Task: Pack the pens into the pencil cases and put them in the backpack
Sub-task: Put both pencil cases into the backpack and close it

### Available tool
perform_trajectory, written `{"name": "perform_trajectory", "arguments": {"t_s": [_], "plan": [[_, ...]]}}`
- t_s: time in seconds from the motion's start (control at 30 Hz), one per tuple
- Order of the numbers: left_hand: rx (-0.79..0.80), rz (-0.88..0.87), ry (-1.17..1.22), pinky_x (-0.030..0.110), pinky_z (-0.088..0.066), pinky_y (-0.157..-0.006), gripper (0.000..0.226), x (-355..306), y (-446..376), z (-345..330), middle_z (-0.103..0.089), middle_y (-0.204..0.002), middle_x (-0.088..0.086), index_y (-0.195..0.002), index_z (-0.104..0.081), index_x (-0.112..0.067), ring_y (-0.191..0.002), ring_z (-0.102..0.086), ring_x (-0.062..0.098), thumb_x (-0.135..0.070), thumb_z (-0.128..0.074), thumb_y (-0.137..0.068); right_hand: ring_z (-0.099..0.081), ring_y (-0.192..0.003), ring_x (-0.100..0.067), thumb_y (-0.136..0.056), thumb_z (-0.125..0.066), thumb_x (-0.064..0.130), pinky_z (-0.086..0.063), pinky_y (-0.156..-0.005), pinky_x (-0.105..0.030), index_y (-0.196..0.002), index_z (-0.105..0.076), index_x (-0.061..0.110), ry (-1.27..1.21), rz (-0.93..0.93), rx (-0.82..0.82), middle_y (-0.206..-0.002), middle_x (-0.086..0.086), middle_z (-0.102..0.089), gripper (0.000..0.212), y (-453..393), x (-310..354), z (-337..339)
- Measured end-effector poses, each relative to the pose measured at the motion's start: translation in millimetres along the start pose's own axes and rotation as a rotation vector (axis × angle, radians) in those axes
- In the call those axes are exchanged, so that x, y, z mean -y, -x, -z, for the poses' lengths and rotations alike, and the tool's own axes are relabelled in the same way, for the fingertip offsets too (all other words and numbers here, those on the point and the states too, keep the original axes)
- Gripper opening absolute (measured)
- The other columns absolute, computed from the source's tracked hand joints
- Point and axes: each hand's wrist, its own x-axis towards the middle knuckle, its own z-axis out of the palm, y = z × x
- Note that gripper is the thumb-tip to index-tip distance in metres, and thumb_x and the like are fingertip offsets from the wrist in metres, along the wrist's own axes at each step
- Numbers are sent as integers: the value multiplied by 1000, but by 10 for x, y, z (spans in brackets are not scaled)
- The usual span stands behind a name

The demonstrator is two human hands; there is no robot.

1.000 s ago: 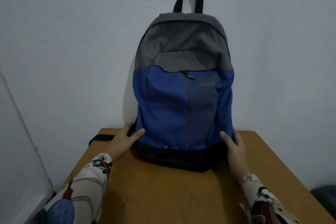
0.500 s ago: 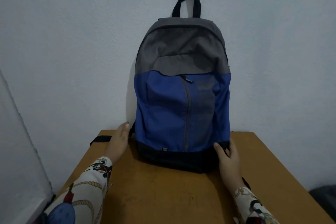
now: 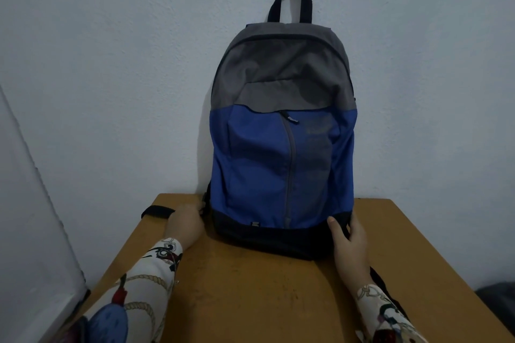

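at the backpack [image 3: 281, 164] base both hands grip its sides; left hand [image 3: 185, 221] fingertips hidden; right hand [image 3: 348, 239] visible.

backpack [image 3: 281, 164]: matt woven cloth, showing soft creases
handle [image 3: 289, 0]: looking like dark webbing
bench [image 3: 250, 292]: appearing smooth, dull brown wood
wall [image 3: 111, 64]: looking matt, faintly rough
sleeves [image 3: 145, 289]: printed cloth
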Motion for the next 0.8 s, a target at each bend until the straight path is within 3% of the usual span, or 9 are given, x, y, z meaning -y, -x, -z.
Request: {"name": "perform_trajectory", "arguments": {"t_s": [0.13,0.2,0.27,0.33,0.5,0.6,0.7,0.8], "plan": [[-93,42,-322,36,-37,-99,35,-52,48,56,-61,-122,5,-126,-54,-18,-113,-54,23,-11,-39,-95,-57,-100,-16,-96,-55,40,-50,-90,-45,-104,-58,30,116,3,-13,-101,5,-61,12,5,-13,30],[-44,105,-423,39,-32,-106,32,-77,100,82,-61,-120,2,-118,-57,-20,-113,-54,21,-12,-36,-96,-54,-104,-21,-97,-52,42,-47,-93,-47,-111,-57,23,221,-17,-19,-105,2,-60,23,5,-37,34],[-39,98,-469,36,-33,-102,29,-164,147,93,-63,-113,0,-107,-61,-21,-108,-56,19,-10,-36,-96,-53,-109,-24,-95,-45,51,-46,-96,-50,-122,-55,17,318,-56,-29,-113,-4,-59,44,13,-41,28],[-28,77,-454,33,-33,-97,24,-289,207,116,-65,-105,-1,-100,-61,-20,-102,-58,18,-9,-39,-96,-51,-115,-29,-97,-41,52,-44,-100,-51,-130,-52,13,389,-119,-38,-123,-10,-58,52,19,-31,1],[26,73,-342,32,-35,-89,19,-463,348,187,-64,-105,1,-100,-63,-19,-104,-54,20,-13,-47,-92,-55,-106,-31,-95,-36,56,-48,-92,-51,-117,-56,12,405,-242,-29,-113,-11,-59,53,114,122,-64],[30,76,-414,30,-34,-86,23,-466,515,253,-65,-109,0,-106,-64,-23,-107,-54,20,-19,-45,-94,-55,-100,-32,-98,-42,46,-48,-84,-44,-114,-55,7,374,-301,-5,-109,-13,-58,44,206,209,-29],[12,93,-466,28,-36,-89,27,-424,655,303,-66,-112,-1,-111,-61,-23,-104,-60,17,-17,-39,-97,-51,-82,-28,-93,-46,34,-41,-70,-40,-97,-51,8,352,-326,4,-99,-17,-56,27,362,261,37],[15,103,-485,28,-36,-94,25,-428,772,392,-65,-112,-1,-107,-61,-21,-106,-58,17,-15,-38,-98,-59,-81,-32,-83,-48,31,-49,-68,-41,-108,-51,10,426,-357,49,-102,-17,-60,33,547,232,129]]}}
